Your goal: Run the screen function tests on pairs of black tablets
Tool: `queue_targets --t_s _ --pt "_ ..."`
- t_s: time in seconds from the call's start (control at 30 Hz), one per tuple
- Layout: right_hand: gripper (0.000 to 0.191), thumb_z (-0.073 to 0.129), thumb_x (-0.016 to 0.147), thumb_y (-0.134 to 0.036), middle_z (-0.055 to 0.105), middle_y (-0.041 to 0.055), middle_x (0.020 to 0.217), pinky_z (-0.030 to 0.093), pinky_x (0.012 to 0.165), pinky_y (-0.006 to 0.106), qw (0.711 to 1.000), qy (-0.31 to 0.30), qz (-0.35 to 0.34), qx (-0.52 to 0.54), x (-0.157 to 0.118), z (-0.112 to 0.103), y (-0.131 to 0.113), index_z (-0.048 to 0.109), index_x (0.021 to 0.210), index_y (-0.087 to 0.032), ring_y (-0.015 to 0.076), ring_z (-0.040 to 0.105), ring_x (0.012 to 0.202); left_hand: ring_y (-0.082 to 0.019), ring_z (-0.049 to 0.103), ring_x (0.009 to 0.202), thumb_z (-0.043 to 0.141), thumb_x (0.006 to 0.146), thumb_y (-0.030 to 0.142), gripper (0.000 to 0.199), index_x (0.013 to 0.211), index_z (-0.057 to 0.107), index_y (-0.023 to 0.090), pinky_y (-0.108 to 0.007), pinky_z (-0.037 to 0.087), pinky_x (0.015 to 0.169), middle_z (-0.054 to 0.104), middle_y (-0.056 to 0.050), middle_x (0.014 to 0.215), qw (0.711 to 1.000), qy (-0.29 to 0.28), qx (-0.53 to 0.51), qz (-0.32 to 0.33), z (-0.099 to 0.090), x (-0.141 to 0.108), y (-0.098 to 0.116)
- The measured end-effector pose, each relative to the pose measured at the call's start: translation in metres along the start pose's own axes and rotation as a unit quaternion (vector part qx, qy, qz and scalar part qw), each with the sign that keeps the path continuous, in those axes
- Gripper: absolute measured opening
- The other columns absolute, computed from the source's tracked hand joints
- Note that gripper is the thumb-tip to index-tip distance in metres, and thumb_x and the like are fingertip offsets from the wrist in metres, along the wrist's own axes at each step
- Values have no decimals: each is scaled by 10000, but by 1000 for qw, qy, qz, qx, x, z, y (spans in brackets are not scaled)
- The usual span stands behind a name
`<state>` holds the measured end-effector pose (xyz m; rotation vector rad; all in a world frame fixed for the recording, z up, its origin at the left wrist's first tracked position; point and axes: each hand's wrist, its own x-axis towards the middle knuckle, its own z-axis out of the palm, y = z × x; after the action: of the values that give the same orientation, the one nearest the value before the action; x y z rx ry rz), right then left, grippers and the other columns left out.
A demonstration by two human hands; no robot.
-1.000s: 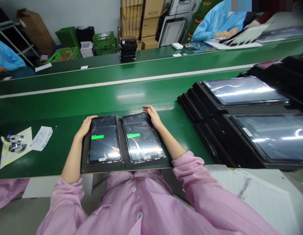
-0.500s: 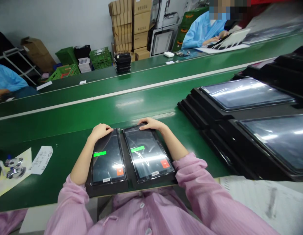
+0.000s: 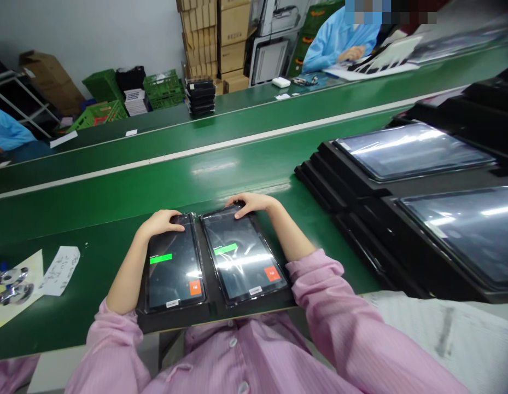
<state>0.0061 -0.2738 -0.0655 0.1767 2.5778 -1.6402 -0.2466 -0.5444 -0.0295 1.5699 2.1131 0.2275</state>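
Thumb now out from the left hand (image 3: 161,223), over the left tablet (image 3: 177,279)! Right hand (image 3: 254,202) matches on the right tablet (image 3: 243,268): both top ends covered, fingers half-spread, any grip hard to tell; tablets by the desk's (image 3: 89,323) front edge.

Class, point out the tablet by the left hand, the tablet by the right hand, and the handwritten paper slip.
Left tablet (image 3: 177,271): head view, middle of its screen.
Right tablet (image 3: 242,258): head view, middle of its screen.
Handwritten paper slip (image 3: 62,271): head view, middle of its face.

In mid-frame, my left hand (image 3: 161,221) and right hand (image 3: 254,202) curve inward; my bare forearms (image 3: 128,276) slope down outward.
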Motion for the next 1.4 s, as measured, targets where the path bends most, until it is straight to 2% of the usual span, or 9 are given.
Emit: queue_targets --t_s 0.17,0.27,0.43,0.5,0.7,0.8,0.97,1.17,1.4 --pt "527 736 701 -614 734 63 910 459 772 309 996 42 69 -33 -5 -6 -3 774 928 -140 254 638 866 -307 672 1010 395 893 677 598 990 721 185 -376 490 865 747 -109 1081 998 27 -27 -54 -4 -4 -1" --pt "454 743 680 -545 737 54 889 458 736 294 996 47 72 -37 -2 -4 -3 768 903 -151 242 643 839 -297 668 974 426 881 690 563 955 688 197 -366 484 811 733 -98 1062 996 26 -10 -81 -6 -7 0" --pt "432 789 592 -501 729 54 899 447 739 291 996 55 41 -54 1 0 -3 735 857 -164 241 639 855 -275 664 937 502 837 675 497 952 666 221 -342 480 771 727 -61 1033 998 -5 -1 -61 -11 -10 5" --pt "454 784 593 -538 721 54 885 436 733 294 996 60 36 -60 1 0 -4 727 844 -164 244 631 857 -275 663 923 526 816 672 490 947 666 221 -338 478 762 728 -61 1023 998 -3 7 -61 -13 -10 6" --pt "596 547 761 -738 633 21 735 384 683 309 992 80 63 -73 0 3 -8 685 775 -159 216 569 745 -264 660 949 368 895 698 557 925 674 234 -338 466 804 731 -49 1021 998 -15 -22 -62 -15 -11 5" --pt "590 578 737 -751 602 8 706 381 677 305 993 88 64 -52 2 5 -8 653 737 -166 203 548 725 -274 658 957 390 881 711 558 912 678 234 -338 463 791 733 -55 1020 997 -10 -6 -78 -15 -11 6" --pt "608 714 663 -769 643 45 720 435 688 320 986 111 116 48 2 7 -5 673 734 -166 226 580 732 -267 660 878 358 866 759 610 829 654 227 -335 473 759 722 -51 918 995 9 -11 -101 -20 -15 4" --pt "671 864 520 -754 673 62 749 468 605 305 967 43 108 228 -3 3 -5 682 765 -156 199 587 648 -238 652 853 491 800 727 539 911 630 219 -312 477 735 710 -29 927 996 -8 -41 -82 -32 -22 -5" --pt "530 932 489 -548 666 35 749 469 645 279 977 24 56 204 3 3 3 678 728 -148 181 585 694 -243 644 832 587 725 757 572 905 624 215 -309 472 720 712 -37 925 996 5 -9 -91 -31 -22 -6"
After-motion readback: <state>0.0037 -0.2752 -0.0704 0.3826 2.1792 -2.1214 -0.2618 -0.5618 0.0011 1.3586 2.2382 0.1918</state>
